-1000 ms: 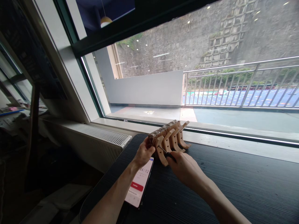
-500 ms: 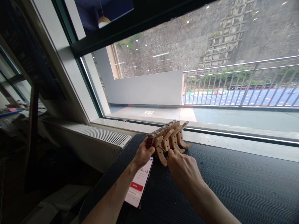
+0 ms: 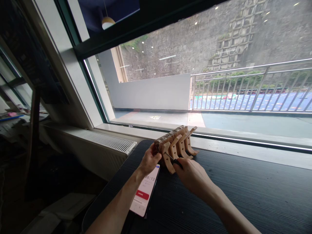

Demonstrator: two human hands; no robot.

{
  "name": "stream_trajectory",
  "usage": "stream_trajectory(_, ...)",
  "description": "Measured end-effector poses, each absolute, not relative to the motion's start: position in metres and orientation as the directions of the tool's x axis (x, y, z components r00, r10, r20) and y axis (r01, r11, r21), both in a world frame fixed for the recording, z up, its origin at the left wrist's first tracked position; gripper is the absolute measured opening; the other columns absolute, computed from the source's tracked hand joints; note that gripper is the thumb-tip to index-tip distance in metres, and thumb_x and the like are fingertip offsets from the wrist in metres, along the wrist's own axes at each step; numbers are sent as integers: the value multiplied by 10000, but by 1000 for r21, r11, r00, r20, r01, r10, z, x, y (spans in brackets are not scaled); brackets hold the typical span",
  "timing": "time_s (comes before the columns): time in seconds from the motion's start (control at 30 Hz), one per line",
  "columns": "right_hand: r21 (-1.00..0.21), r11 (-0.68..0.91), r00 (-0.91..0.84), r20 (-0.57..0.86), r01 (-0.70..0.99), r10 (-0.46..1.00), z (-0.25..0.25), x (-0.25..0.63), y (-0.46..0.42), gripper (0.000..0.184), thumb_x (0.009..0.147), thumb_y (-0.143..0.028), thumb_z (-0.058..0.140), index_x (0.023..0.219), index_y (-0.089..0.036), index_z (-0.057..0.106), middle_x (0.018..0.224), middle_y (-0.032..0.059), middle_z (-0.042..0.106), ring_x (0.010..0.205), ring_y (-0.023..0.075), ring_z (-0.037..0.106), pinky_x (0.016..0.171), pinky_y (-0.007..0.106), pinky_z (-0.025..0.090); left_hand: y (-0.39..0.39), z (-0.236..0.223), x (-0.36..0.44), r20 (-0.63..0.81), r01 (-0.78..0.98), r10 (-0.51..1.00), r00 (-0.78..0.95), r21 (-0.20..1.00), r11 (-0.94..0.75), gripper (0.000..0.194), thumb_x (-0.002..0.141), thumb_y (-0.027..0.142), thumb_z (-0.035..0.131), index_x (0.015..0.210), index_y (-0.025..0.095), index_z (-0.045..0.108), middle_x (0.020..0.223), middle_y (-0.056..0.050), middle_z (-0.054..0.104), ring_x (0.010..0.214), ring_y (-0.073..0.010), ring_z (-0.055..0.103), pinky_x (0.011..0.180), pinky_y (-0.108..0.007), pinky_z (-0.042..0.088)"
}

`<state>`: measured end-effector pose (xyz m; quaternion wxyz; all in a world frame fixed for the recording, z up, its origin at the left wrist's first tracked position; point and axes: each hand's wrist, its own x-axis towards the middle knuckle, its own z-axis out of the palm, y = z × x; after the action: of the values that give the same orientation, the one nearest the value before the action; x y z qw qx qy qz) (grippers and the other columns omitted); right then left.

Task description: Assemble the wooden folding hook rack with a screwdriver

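Observation:
A bark-edged wooden board (image 3: 170,136) stands on the black table, with several curved wooden hooks (image 3: 182,147) along its near side. My left hand (image 3: 149,160) is closed around the board's left end, the thumb near the leftmost hook (image 3: 167,158). In my right hand (image 3: 191,173) is a screwdriver (image 3: 177,162) with a dark handle. Its thin shaft points up and left, and its tip meets the upper part of the leftmost hook. The screw head there is too small to make out.
A phone (image 3: 142,198) with a lit screen lies on the black table (image 3: 243,191) under my left forearm. A white radiator (image 3: 107,139) runs along the left, below the window. The window sill (image 3: 226,146) borders the table's far edge.
My right hand has turned and shifted slightly to the right, so more of the screwdriver's handle shows. My left hand and the board have stayed in place.

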<state>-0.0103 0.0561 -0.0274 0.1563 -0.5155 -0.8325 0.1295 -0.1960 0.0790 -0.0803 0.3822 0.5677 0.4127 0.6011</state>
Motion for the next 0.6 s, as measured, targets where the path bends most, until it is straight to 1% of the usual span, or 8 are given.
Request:
stream_trajectory(0.1,-353,431,-412,131,831,902,-23,-11,53,229,879,-294,385,820,-196,584,784,52,686,728,202,642,543,267,287,79,-81,-197,360,-3,931,-57,933,-360,318,755,144,549,1073,153,542,1019,-65,650,955,-197,606,821,-306,498)
stream_trajectory(0.17,-331,444,-416,154,833,896,-19,-11,50,158,859,-239,418,892,-193,566,818,48,682,734,193,646,533,264,279,80,-82,-197,352,-16,934,-56,935,-354,327,751,139,554,1078,152,539,1008,-64,651,953,-200,608,820,-309,499)
stream_trajectory(0.23,-284,455,-416,190,844,889,-14,-11,46,141,829,-166,444,923,-180,547,851,53,670,732,184,648,522,262,278,80,-82,-197,345,-23,937,-57,938,-347,331,751,140,559,1082,153,538,1001,-63,652,938,-200,612,813,-309,499)
stream_trajectory(0.33,-168,484,-444,226,859,867,-10,-13,41,164,814,-76,418,872,-162,544,846,64,649,705,188,651,499,263,278,81,-83,-197,358,-16,932,-61,933,-359,322,750,141,564,1071,155,544,991,-59,655,924,-195,616,804,-301,499)
stream_trajectory(0.43,-78,512,-486,223,855,845,-9,-15,37,213,818,-27,387,846,-162,549,804,64,646,700,202,658,495,262,297,81,-83,-197,373,-14,925,-66,927,-375,338,745,144,570,1082,157,543,991,-54,658,929,-193,616,819,-300,493)
stream_trajectory(0.5,-47,513,-491,225,857,841,-10,-17,36,218,821,-23,387,840,-165,551,783,65,648,698,211,661,501,261,317,81,-82,-197,376,-10,924,-67,926,-377,346,742,146,570,1087,155,542,991,-53,659,926,-191,617,825,-302,491)
stream_trajectory(0.6,-37,513,-493,229,858,840,-11,-17,37,214,823,-28,393,834,-165,558,777,71,654,695,216,662,506,262,332,82,-83,-197,373,3,925,-70,928,-373,345,740,143,560,1084,150,541,989,-56,658,928,-195,615,799,-299,501)
